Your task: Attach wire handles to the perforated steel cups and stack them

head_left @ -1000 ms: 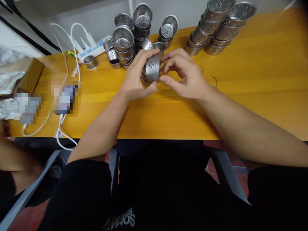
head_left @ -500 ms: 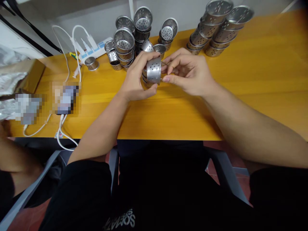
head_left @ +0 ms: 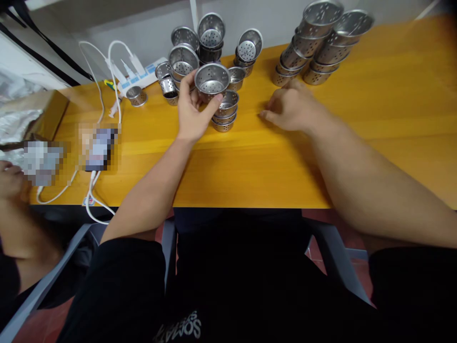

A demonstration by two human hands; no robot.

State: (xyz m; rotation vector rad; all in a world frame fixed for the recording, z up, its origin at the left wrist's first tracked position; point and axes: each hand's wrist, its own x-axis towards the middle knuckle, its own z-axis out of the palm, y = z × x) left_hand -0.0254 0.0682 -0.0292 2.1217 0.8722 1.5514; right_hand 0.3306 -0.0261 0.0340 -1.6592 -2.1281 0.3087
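My left hand (head_left: 192, 116) grips a perforated metal cup (head_left: 213, 85) between thumb and fingers, its open mouth turned up toward me. Just below and behind it, a short stack of similar cups (head_left: 224, 118) stands on the table, partly covered by the held cup and my thumb. My right hand (head_left: 293, 107) is apart from the cup, above the table to the right. Its fingers are curled in and somewhat blurred; whatever may be between them cannot be made out. Another small perforated cup (head_left: 236, 78) stands behind the short stack.
Tall leaning stacks of perforated cups (head_left: 316, 45) stand at the back right, with more stacks (head_left: 183, 62) behind my left hand. A lone small cup (head_left: 136, 96) is near a white power strip (head_left: 143, 76). Cables and a phone (head_left: 102, 148) lie left. Another person's arm (head_left: 21, 214) reaches in.
My right hand has drawn away from the cup to the right. My left hand has raised and turned the cup mouth-up, uncovering the short stack beneath. The other person's hand has come into view.
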